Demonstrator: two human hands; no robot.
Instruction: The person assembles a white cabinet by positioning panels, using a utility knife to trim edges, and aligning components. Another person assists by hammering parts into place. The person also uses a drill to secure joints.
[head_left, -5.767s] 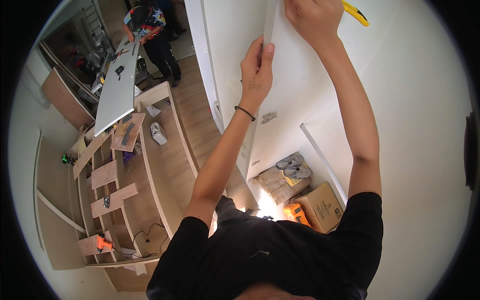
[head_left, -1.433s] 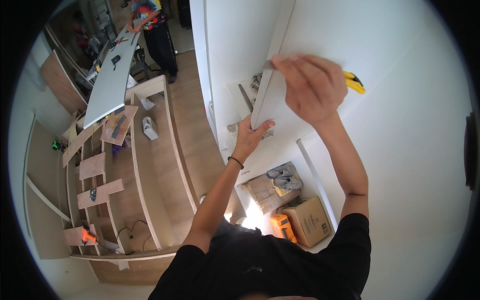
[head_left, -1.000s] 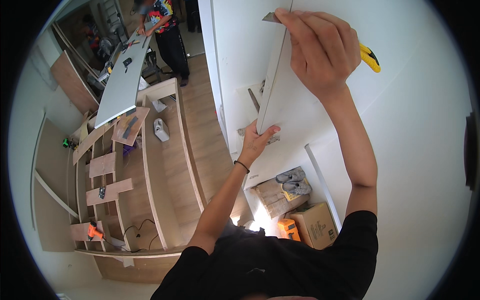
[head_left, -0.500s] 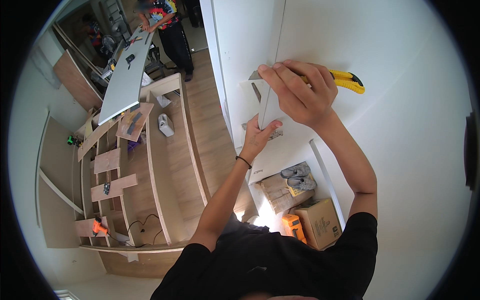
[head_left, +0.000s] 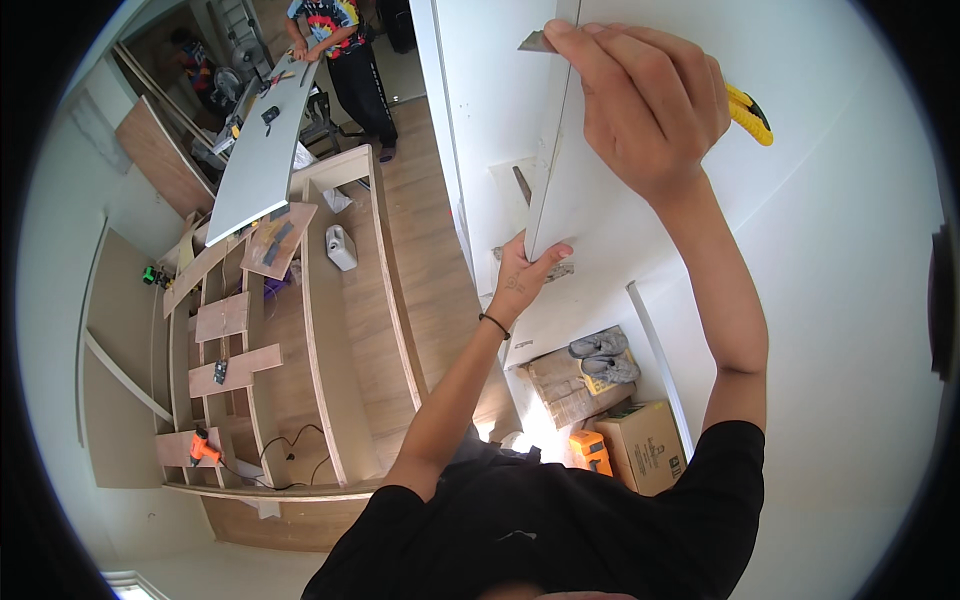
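My right hand (head_left: 655, 110) is closed around a yellow snap-off utility knife (head_left: 750, 114), raised high along the edge of a white panel (head_left: 600, 210). The knife's blade pokes out past my fingertips, across the panel's edge, and the butt of the handle shows behind my palm. Lower on the same edge, my left hand (head_left: 520, 278) grips the panel, thumb on the right face and fingers wrapped behind, partly hidden. Next to that hand are a small slot in the white surface and a metal fitting (head_left: 562, 271).
Below the panel lie grey shoes (head_left: 605, 356), a cardboard box (head_left: 645, 445) and an orange case (head_left: 590, 452). At left stands a wooden frame (head_left: 335, 350) with loose boards, an orange drill (head_left: 203, 447) and a white jug (head_left: 340, 248). Another person works at a long board (head_left: 255, 150) farther back.
My right hand has moved up along the panel's edge with the knife, away from my left hand. The left hand keeps its grip. The view has shifted slightly.
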